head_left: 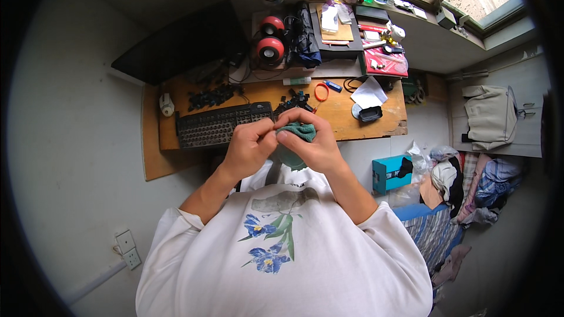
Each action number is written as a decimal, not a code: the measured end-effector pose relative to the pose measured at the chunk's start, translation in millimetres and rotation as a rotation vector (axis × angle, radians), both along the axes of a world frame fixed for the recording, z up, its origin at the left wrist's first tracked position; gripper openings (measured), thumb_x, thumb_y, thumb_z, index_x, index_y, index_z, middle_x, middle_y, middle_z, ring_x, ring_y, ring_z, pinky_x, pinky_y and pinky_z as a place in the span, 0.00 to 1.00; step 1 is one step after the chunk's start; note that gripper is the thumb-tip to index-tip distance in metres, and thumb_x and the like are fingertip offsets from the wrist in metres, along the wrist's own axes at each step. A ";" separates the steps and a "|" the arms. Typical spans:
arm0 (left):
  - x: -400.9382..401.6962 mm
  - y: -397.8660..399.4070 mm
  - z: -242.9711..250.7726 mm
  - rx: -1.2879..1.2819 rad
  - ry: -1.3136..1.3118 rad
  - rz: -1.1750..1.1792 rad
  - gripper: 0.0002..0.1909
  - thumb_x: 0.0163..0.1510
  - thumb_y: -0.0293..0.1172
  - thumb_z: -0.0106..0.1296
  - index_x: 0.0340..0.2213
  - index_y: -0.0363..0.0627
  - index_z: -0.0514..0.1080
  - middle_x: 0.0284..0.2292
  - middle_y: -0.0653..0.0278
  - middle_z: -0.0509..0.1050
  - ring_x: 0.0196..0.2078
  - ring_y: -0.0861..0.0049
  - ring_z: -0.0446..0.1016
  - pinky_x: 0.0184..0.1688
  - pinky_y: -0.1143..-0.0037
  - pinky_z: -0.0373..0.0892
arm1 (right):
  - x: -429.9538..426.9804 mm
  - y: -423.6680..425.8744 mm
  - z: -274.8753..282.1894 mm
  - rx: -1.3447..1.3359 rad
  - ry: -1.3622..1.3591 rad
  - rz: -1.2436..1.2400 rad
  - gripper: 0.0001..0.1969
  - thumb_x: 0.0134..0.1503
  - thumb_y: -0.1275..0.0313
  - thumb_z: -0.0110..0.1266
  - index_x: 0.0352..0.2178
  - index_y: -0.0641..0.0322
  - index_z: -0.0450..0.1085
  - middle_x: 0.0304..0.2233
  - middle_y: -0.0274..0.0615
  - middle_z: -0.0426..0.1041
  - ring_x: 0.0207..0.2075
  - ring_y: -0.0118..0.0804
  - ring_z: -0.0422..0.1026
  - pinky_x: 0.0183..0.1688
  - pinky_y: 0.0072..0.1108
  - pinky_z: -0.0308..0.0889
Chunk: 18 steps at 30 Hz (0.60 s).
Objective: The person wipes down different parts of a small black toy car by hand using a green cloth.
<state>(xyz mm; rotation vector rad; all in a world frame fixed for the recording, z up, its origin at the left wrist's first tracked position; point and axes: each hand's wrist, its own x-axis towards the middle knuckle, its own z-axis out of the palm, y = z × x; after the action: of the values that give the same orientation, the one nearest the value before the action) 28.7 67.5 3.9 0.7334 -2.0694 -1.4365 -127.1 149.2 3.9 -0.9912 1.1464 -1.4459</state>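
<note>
A dark green cloth (302, 131) is bunched in my right hand (315, 141), and part of it hangs below the fingers. My left hand (252, 143) meets the right one at the cloth's left edge; its thumb and forefinger are pinched together, and whatever may lie between them is too small to make out. Just beyond the hands, on the wooden desk, are a black keyboard (220, 125) with its keycaps off over much of its face and a small pile of black keycaps (296, 99). A larger heap of dark keycaps (216, 96) lies behind the keyboard.
A white mouse (166, 105) sits left, before a dark monitor (185, 44). Red and black speakers (270, 49) stand at the back. A red band (321, 92), a blue stick-like item (332, 86), a white paper (369, 93) and a small black tray (370, 114) lie towards the right.
</note>
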 end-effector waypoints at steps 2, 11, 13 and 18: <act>-3.2 3.7 8.1 -0.198 -0.034 -0.007 0.12 0.52 0.31 0.46 0.20 0.35 0.63 0.16 0.62 0.60 0.17 0.79 0.59 0.21 0.76 0.59 | 0.6 0.2 -1.7 0.094 -0.081 -0.017 0.08 0.50 0.75 0.58 0.32 0.65 0.69 0.35 0.35 0.69 0.39 0.25 0.66 0.45 0.18 0.61; -3.5 1.1 0.1 0.149 0.073 0.031 0.11 0.51 0.29 0.48 0.19 0.36 0.63 0.16 0.61 0.61 0.17 0.76 0.59 0.20 0.76 0.58 | -2.5 -0.1 2.1 -0.044 -0.083 0.026 0.09 0.50 0.75 0.57 0.33 0.66 0.68 0.36 0.37 0.68 0.40 0.27 0.66 0.46 0.19 0.60; -5.7 2.0 8.0 -0.056 0.007 0.010 0.11 0.51 0.30 0.47 0.19 0.36 0.63 0.16 0.62 0.60 0.17 0.79 0.58 0.20 0.76 0.58 | -1.0 -1.5 -1.3 0.009 -0.134 0.011 0.09 0.50 0.75 0.57 0.33 0.66 0.68 0.37 0.37 0.68 0.41 0.27 0.65 0.47 0.19 0.59; -7.3 -3.2 10.5 -0.116 0.015 0.004 0.11 0.51 0.30 0.47 0.19 0.36 0.63 0.15 0.62 0.60 0.17 0.79 0.58 0.20 0.76 0.58 | 2.7 -6.2 -9.5 0.029 -0.199 -0.021 0.09 0.52 0.74 0.57 0.35 0.64 0.68 0.33 0.31 0.69 0.35 0.20 0.65 0.39 0.14 0.62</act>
<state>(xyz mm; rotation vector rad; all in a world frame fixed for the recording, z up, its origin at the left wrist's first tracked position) 21.4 64.3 14.4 0.6784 -2.1184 -1.3037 -124.4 143.0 -5.6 -0.7970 1.0322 -1.5043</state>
